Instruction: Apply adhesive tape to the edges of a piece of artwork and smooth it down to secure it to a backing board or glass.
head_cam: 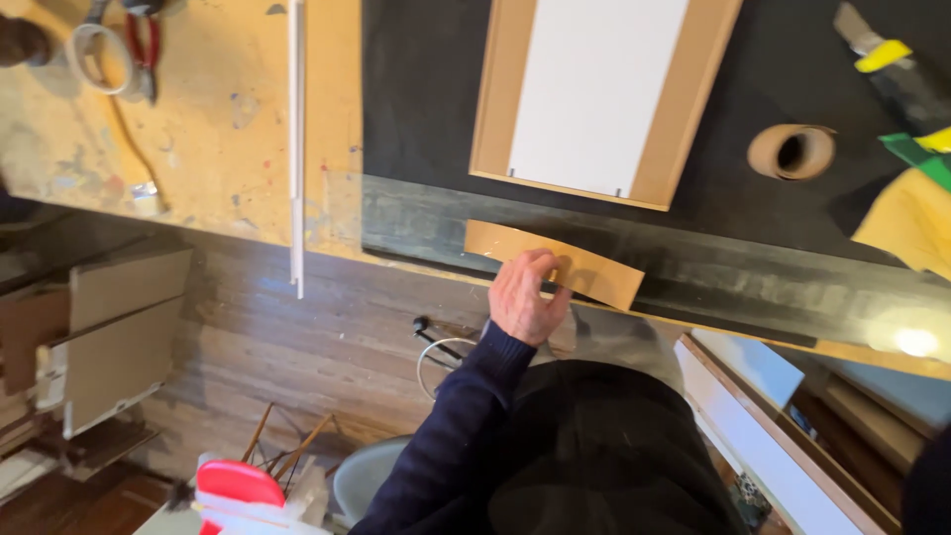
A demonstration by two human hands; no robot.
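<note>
My left hand [525,297], in a dark blue sleeve, pinches a strip of brown paper tape [599,274] at the front edge of the workbench. The strip lies slanted across the edge of the black mat [426,109]. Just beyond it a wooden picture frame [495,109] lies flat with a white backing board [594,89] set in it. A roll of the same brown tape [791,151] rests on the mat to the right. My right hand is out of view.
A yellow-handled utility knife [877,50] and yellow and green sheets [911,218] sit at the far right. A long white rod [295,149], a masking tape roll [94,54] and red pliers [144,45] lie on the paint-stained bench at left. Boards lean below on the floor.
</note>
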